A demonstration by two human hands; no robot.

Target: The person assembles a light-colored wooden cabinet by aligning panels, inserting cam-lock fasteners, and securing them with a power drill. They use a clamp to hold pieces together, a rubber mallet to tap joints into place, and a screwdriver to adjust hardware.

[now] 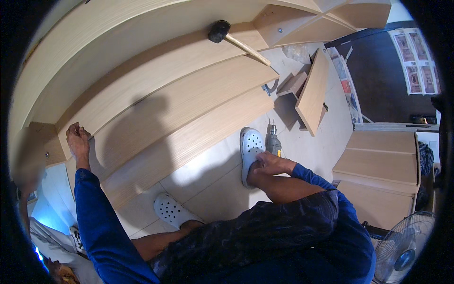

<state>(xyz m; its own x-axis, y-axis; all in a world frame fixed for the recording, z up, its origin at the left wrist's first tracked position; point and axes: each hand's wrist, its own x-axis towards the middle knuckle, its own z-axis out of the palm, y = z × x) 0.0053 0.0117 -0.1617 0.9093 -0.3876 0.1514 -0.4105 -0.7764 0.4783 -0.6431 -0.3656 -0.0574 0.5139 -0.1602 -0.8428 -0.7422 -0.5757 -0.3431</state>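
My left hand (78, 144) rests at the left end of a light wooden panel (194, 102), by its joint with a side panel (46, 137). Its fingers are bunched together, and whatever lies between them is hidden. My right hand (274, 164) is closed around my right ankle, just above a white clog (250, 147). Beside that clog, a grey-green power drill (273, 142) stands on the floor. Across the boards lies a mallet (241, 45) with a black head and wooden handle. A curved metal fitting (270, 87) shows at the panel's right end.
Loose wooden pieces (313, 92) lean together on the tiled floor (198, 184), right of the panels. A cabinet or stack of panels (376, 170) stands at the right, with a fan (404, 251) below it. Another person (61, 251) is at the lower left.
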